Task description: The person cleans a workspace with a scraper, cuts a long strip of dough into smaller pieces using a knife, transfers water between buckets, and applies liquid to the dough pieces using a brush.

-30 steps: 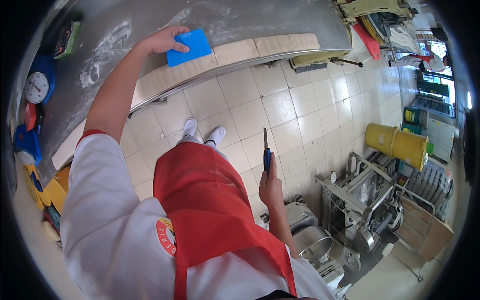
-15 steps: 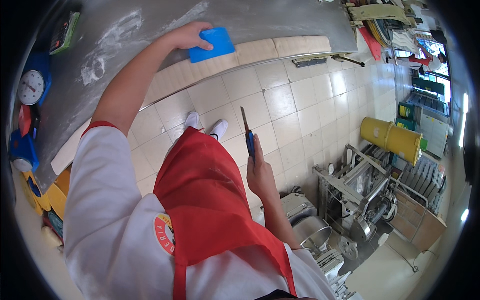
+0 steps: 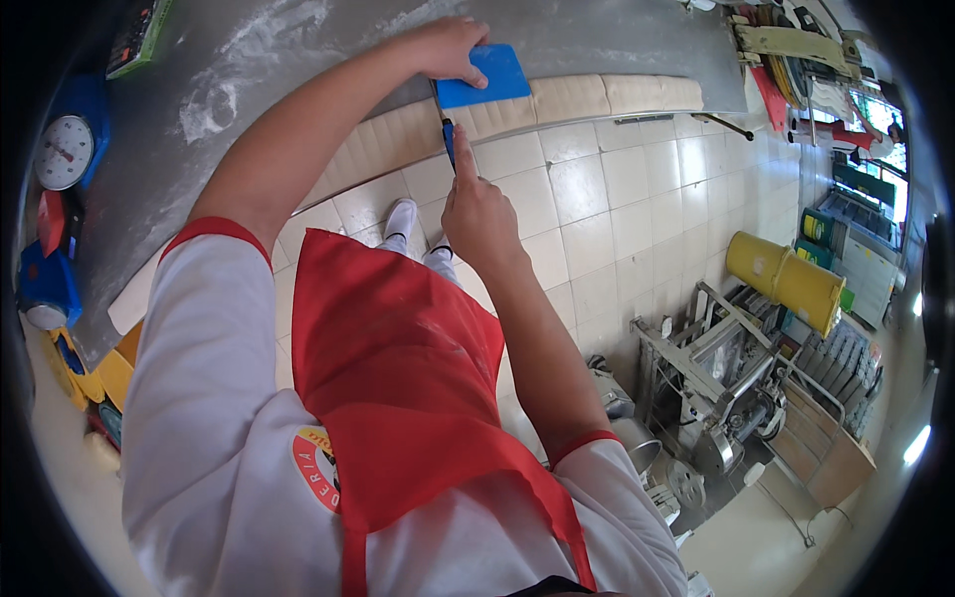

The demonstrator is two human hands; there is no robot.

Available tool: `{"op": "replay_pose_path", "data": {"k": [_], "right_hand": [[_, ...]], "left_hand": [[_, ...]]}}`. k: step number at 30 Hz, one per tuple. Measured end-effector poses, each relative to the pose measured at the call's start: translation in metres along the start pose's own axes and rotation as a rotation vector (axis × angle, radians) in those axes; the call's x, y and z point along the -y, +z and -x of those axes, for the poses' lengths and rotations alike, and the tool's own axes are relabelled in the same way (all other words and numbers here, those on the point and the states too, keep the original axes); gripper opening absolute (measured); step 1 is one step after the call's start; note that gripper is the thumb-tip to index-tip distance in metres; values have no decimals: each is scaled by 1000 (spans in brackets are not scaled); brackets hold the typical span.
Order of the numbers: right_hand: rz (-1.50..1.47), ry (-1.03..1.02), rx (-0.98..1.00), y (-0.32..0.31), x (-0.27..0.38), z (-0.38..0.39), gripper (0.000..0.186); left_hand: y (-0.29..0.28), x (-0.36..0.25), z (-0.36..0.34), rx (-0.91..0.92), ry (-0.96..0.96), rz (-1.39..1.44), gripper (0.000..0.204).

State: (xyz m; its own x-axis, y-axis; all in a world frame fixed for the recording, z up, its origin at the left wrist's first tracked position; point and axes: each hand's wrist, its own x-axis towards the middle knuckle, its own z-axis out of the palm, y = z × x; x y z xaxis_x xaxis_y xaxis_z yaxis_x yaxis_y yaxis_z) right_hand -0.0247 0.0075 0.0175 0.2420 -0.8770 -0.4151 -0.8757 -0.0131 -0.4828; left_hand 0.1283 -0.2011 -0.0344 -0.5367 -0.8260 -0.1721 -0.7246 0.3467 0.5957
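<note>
A long, flat strip of pale dough (image 3: 569,99) lies along the near edge of the grey metal table (image 3: 343,62), with cross lines toward its right end. My left hand (image 3: 450,52) grips a flat blue dough scraper (image 3: 505,76), which rests across the strip. Closed around the blue handle of a knife (image 3: 449,142), my right hand (image 3: 480,221) has its index finger stretched along it. The knife's thin blade lies over the dough beside the scraper's left edge; its tip is hard to make out.
A dial scale (image 3: 66,152) and other blue gear stand at the table's left end. White flour streaks mark the tabletop. Tiled floor (image 3: 597,184) lies below the near edge. Machinery (image 3: 716,388) and a yellow bin (image 3: 784,282) are at the right.
My right hand has brought the knife up and left from over the floor to the dough. My left hand and the scraper have shifted right and up in view, along with the camera.
</note>
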Motion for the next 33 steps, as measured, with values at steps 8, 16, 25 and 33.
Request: {"op": "replay_pose_path", "data": {"k": [8,16,25,33], "right_hand": [[16,64,85,-12,11,-1,90],[12,106,153,-11,-12,57,88],[-216,312,205,15,-97,220,75],[-215,294,-48,24,-145,243,74]], "left_hand": [[-18,-5,56,42,380,-60,42],[3,-24,82,62,274,-148,28],[-4,-57,39,-62,-104,-174,59],[-24,-27,58,-88,-192,448,69]]}}
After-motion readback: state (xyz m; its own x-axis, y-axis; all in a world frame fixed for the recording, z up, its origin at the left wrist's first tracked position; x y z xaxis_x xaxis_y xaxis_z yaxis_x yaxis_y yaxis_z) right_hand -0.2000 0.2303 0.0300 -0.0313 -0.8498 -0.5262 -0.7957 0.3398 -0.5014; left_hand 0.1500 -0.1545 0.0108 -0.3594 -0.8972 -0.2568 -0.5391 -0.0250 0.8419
